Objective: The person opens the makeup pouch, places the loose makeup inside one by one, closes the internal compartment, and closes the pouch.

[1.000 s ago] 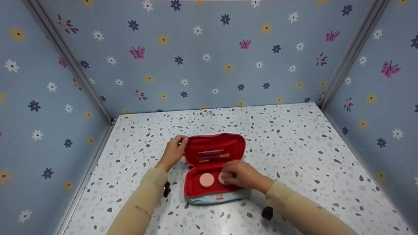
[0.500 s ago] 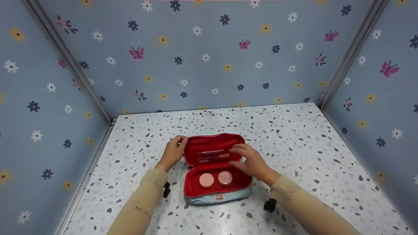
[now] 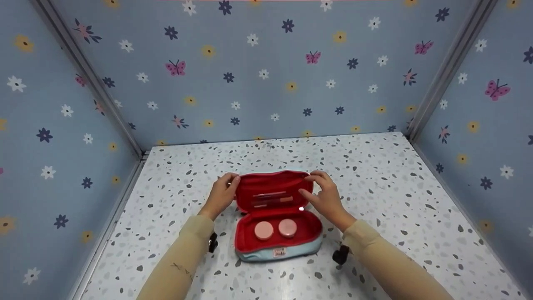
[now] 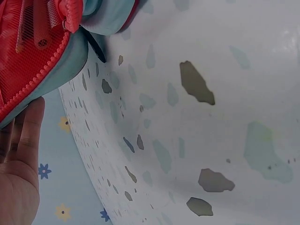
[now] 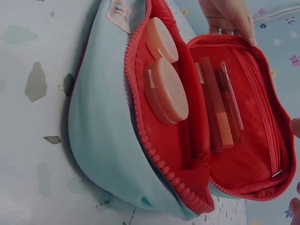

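Note:
A light blue pencil case (image 3: pixel 308 248) with red lining lies unzipped, its lid (image 3: pixel 270 183) raised at the back. Two round, pale pink lidded containers sit side by side in its base: the left container (image 3: pixel 263 230) and the right container (image 3: pixel 287 228). Slim pen-like sticks (image 5: pixel 220 108) show behind the lid's mesh pocket. My left hand (image 3: pixel 220 193) holds the lid's left edge, thumb in front and fingers behind. My right hand (image 3: pixel 327 200) is at the lid's right edge, thumb and fingers spread apart. Only its fingertips (image 5: pixel 295 126) show in the right wrist view.
The case stands on a white speckled tabletop (image 3: pixel 374 179). Blue flowered panels rise behind (image 3: pixel 266 96) and at both sides. A dark wrist device (image 3: pixel 341 254) hangs under the right sleeve, another dark piece (image 3: pixel 212 242) beside the left sleeve.
My right hand has left the right pink container, which stays in the base, and moved up and back to the lid's right edge. The left hand has stayed on the lid.

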Demonstrator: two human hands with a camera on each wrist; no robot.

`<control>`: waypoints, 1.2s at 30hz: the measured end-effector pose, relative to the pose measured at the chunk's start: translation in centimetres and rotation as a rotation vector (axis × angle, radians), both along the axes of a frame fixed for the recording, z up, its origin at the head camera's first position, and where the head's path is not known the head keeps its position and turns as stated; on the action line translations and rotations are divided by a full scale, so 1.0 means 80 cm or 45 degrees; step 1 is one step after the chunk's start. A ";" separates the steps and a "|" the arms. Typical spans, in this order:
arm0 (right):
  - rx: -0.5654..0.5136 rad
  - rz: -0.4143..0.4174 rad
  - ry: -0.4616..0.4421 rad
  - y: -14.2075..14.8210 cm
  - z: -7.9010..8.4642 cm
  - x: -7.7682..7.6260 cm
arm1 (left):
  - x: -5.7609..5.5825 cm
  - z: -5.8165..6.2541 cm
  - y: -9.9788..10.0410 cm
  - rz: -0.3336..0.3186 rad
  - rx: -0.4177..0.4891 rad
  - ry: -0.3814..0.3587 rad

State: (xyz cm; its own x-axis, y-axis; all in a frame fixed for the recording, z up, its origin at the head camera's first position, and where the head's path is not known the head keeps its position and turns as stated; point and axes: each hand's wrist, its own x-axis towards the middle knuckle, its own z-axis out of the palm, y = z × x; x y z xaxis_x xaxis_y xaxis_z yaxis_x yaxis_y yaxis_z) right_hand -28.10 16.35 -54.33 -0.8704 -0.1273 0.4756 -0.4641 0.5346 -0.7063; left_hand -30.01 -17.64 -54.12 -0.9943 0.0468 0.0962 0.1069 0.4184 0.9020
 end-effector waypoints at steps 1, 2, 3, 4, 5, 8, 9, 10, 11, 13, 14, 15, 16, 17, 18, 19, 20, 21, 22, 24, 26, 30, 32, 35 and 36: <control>-0.029 -0.006 -0.018 0.000 0.000 -0.002 | 0.000 0.000 0.000 -0.004 0.002 0.003; -0.053 -0.012 -0.033 0.000 -0.001 -0.004 | 0.000 0.000 0.000 -0.007 0.006 0.004; -0.070 -0.019 -0.046 0.000 -0.002 -0.005 | 0.000 0.000 0.000 -0.011 0.006 0.004; -0.080 -0.025 -0.054 0.000 -0.004 -0.008 | 0.000 0.000 0.000 -0.012 0.007 0.005; -0.089 -0.029 -0.058 0.001 -0.005 -0.009 | 0.000 0.000 0.000 -0.013 0.008 0.005; -0.092 -0.041 -0.068 0.000 -0.008 -0.015 | -0.001 -0.001 0.000 -0.009 0.001 0.005; -0.093 -0.044 -0.069 0.000 -0.009 -0.016 | -0.001 -0.001 0.000 -0.006 -0.004 0.005; -0.092 -0.047 -0.068 0.000 -0.010 -0.017 | -0.001 -0.001 0.000 -0.002 -0.007 0.007; -0.092 -0.050 -0.067 0.000 -0.011 -0.019 | -0.001 -0.001 0.000 0.000 -0.008 0.007; -0.085 -0.059 -0.065 -0.001 -0.013 -0.022 | -0.002 -0.001 0.000 0.004 -0.010 0.006; -0.080 -0.064 -0.064 -0.001 -0.014 -0.024 | -0.001 -0.001 0.000 0.004 -0.008 0.003; -0.078 -0.066 -0.066 -0.001 -0.015 -0.025 | -0.001 -0.001 0.000 0.003 -0.004 0.000; -0.072 -0.068 -0.070 -0.001 -0.016 -0.026 | -0.001 -0.001 0.000 0.003 -0.002 -0.001; -0.066 -0.071 -0.072 -0.001 -0.016 -0.027 | -0.001 -0.001 0.000 0.002 -0.001 -0.003; -0.058 -0.072 -0.072 -0.002 -0.017 -0.028 | -0.001 -0.001 0.000 0.001 0.000 -0.003; -0.058 -0.069 -0.082 -0.002 -0.017 -0.029 | -0.001 -0.002 0.000 0.001 0.002 -0.002; -0.056 -0.067 -0.087 -0.002 -0.018 -0.030 | -0.001 -0.001 0.000 -0.001 0.006 -0.002; -0.057 -0.063 -0.096 -0.002 -0.018 -0.030 | -0.002 -0.002 -0.001 -0.003 0.006 -0.002; -0.056 -0.062 -0.104 -0.003 -0.018 -0.031 | -0.002 -0.002 -0.001 -0.003 0.004 -0.002; -0.061 -0.054 -0.109 -0.004 -0.020 -0.032 | -0.002 -0.002 -0.001 -0.004 0.001 -0.005; -0.063 -0.047 -0.103 -0.006 -0.021 -0.032 | -0.001 -0.001 -0.001 -0.006 0.002 -0.008; -0.038 -0.042 -0.028 -0.009 -0.025 -0.035 | -0.001 0.000 0.000 -0.006 0.001 -0.005; -0.021 -0.051 0.020 -0.011 -0.027 -0.037 | -0.001 -0.001 0.000 -0.005 0.003 0.001; -0.003 -0.072 0.080 -0.012 -0.028 -0.039 | 0.000 0.000 0.000 -0.003 -0.001 0.009; 0.002 -0.082 0.089 -0.013 -0.028 -0.039 | 0.000 -0.001 0.000 -0.002 -0.004 0.012</control>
